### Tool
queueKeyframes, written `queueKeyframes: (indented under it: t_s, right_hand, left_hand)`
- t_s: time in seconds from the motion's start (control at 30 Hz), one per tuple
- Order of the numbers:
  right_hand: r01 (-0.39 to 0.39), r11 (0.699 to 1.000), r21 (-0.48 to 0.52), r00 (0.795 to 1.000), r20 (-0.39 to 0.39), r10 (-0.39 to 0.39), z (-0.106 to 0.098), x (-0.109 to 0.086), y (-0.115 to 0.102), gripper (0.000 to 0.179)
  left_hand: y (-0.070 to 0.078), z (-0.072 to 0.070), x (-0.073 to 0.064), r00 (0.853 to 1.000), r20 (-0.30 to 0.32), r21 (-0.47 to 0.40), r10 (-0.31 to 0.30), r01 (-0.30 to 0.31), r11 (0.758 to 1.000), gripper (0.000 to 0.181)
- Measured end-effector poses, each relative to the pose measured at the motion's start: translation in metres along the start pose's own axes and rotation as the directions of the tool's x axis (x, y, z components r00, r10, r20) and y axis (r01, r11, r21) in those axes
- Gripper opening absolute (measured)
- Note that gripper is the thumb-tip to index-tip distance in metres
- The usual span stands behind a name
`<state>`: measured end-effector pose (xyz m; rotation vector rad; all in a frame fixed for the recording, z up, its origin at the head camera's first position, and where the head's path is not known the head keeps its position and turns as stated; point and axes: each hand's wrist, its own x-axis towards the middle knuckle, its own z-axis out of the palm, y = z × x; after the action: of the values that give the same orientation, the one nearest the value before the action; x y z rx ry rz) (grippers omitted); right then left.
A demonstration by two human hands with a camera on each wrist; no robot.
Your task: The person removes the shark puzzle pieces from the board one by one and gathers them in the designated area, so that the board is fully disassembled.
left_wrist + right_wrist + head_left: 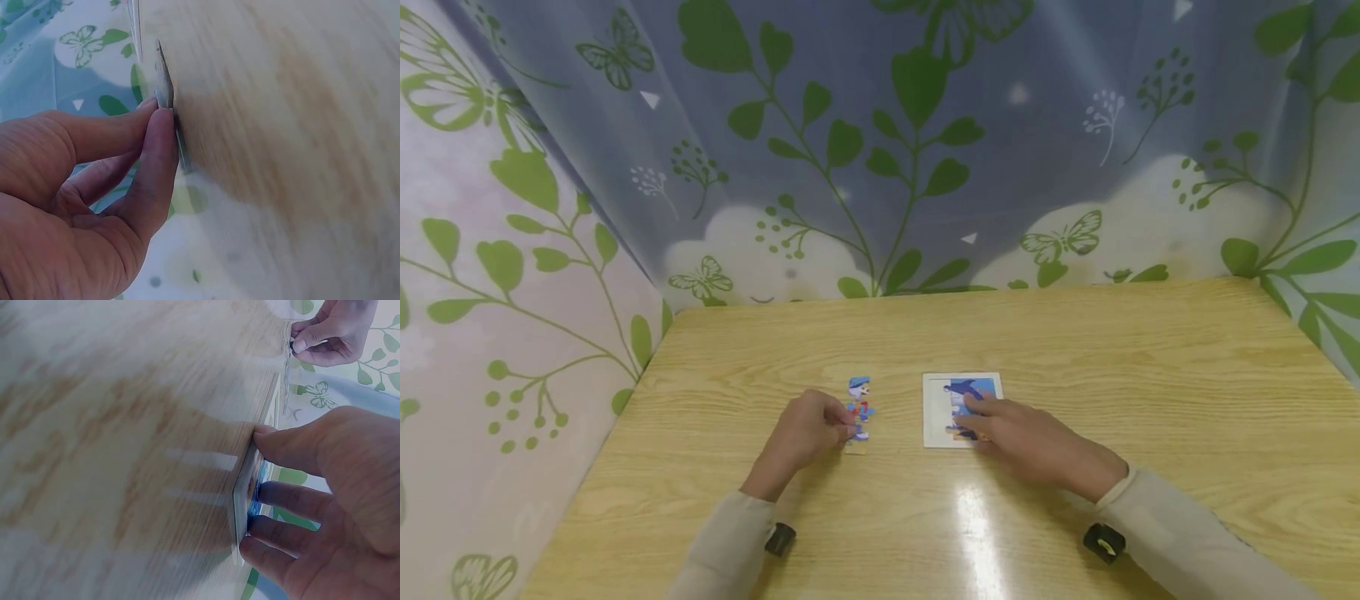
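Observation:
A narrow strip of joined jigsaw puzzle pieces [859, 386], with a blue-capped cartoon figure, lies on the table. My left hand [808, 423] pinches its left edge between thumb and forefinger; the left wrist view shows this thin edge between the fingertips [164, 122]. To the right is a white puzzle tray [937, 417]. Blue pieces with a dolphin picture [968, 387] fill its right part, and its left part shows bare white. My right hand [1037, 437] rests over those pieces with fairly straight fingers, covering some. In the right wrist view, its thumb [267, 434] touches the tray's near edge.
The wood-grain table [775, 350] stretches around both puzzle parts. A patterned curtain [820, 208] hangs behind its far edge, and more printed cloth [527, 275] hangs along the left. Dark wrist devices [1103, 542] sit on both forearms.

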<state>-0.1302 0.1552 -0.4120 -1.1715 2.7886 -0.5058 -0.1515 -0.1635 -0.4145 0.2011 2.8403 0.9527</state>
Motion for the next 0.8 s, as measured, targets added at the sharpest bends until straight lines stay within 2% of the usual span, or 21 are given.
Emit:
queueKeyframes:
  t_s: [0.23, 0.43, 0.6, 0.8]
  right_hand:
    - [-0.002, 1.0, 0.007, 1.0, 0.002, 0.002, 0.0, 0.0, 0.001, 0.038]
    - [-0.012, 1.0, 0.009, 1.0, 0.005, 0.012, -0.001, 0.0, 0.0, 0.038]
    - [-0.025, 1.0, 0.012, 1.0, 0.006, 0.024, 0.0, 0.0, 0.001, 0.039]
    - [-0.026, 1.0, 0.001, 1.0, 0.012, 0.026, 0.001, 0.002, 0.001, 0.039]
  left_hand:
    - [0.012, -0.002, 0.001, 0.998, -0.035, -0.014, 0.054, -0.054, 0.998, 0.007]
    - [0.035, 0.003, 0.012, 0.989, -0.003, -0.019, 0.148, -0.148, 0.989, 0.005]
    - [0.058, 0.011, 0.024, 0.99, 0.041, -0.029, 0.132, -0.131, 0.991, 0.005]
    - [0.072, 0.026, 0.039, 0.985, 0.051, -0.041, 0.165, -0.163, 0.986, 0.004]
